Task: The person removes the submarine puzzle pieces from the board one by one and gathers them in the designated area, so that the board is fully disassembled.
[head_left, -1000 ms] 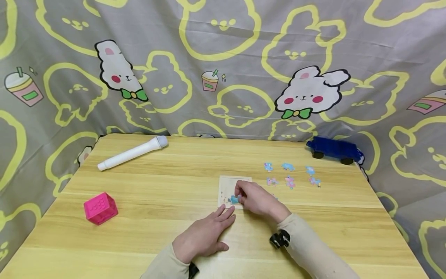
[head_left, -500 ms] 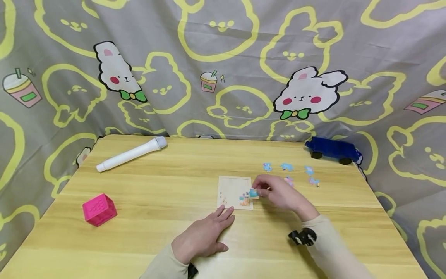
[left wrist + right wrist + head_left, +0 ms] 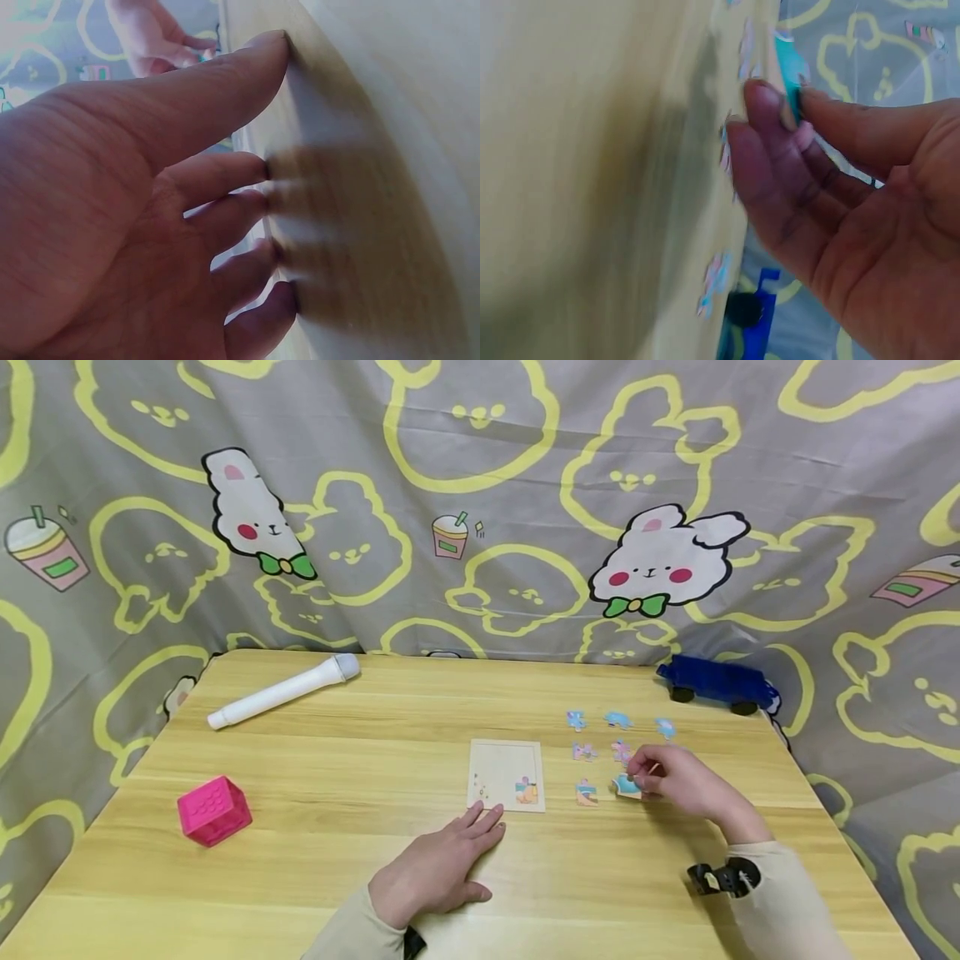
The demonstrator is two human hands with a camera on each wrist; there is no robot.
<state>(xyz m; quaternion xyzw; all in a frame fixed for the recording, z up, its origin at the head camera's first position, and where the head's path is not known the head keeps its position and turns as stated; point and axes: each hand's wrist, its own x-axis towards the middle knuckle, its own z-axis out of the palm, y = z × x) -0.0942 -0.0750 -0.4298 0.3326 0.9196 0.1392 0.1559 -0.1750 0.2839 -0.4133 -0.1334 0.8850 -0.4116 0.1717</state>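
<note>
My right hand pinches a teal-and-cream jigsaw piece between thumb and fingertips, close over the table, right of the puzzle board. In the right wrist view the piece stands on edge between thumb and fingers. My left hand lies palm down with fingers spread, its fingertips right at the near edge of the pale puzzle board. An orange jigsaw piece sits in the board's near right corner. In the left wrist view the fingertips of the left hand rest on the tabletop.
Several loose jigsaw pieces lie right of the board, including an orange-and-blue one and a blue one. A blue toy truck stands at the back right. At left are a white toy microphone and a pink block.
My right hand has carried the teal jigsaw piece from over the board rightward to the loose pieces, uncovering the orange piece in the board's corner. The left hand has stayed in place.
</note>
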